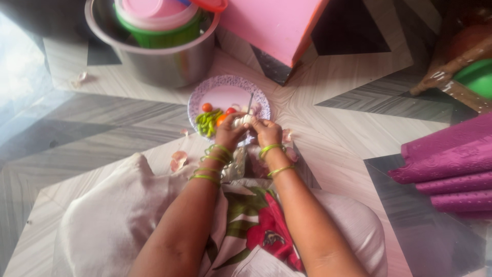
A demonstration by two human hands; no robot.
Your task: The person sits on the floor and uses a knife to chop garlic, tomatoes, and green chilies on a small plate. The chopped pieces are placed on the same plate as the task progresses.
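Patterned floor tiles (359, 128) in grey, cream and black spread out under a person sitting low, with a pale cloth and a flowered red and green garment (256, 220) across the lap.

Far on the left stands a steel pot (164, 61), holding a green tub with a pink lid (154, 15). Bits of papery peel (178, 160) lie on the tiles near the left knee.

Just right of those, a round plate (225, 95) with a lilac patterned rim sits on the floor in front of the hands. On it lie green chillies (207, 123) and small red tomatoes (206, 107) (one more shows beside the thumb).

Over the near edge of the plate, the left hand (229, 134) is closed around a small white clove-like piece (242, 121), probably garlic, pinched at the fingertips. Touching it from the right, the right hand (267, 132) grips a thin knife (250, 104), whose blade points away over the plate. Both wrists wear green bangles (211, 165).

Beyond the hands stands a pink board (277, 25) with an orange edge. On the far right lie folded purple embossed mats (451, 169), and above them a brown and green object that I cannot make out.
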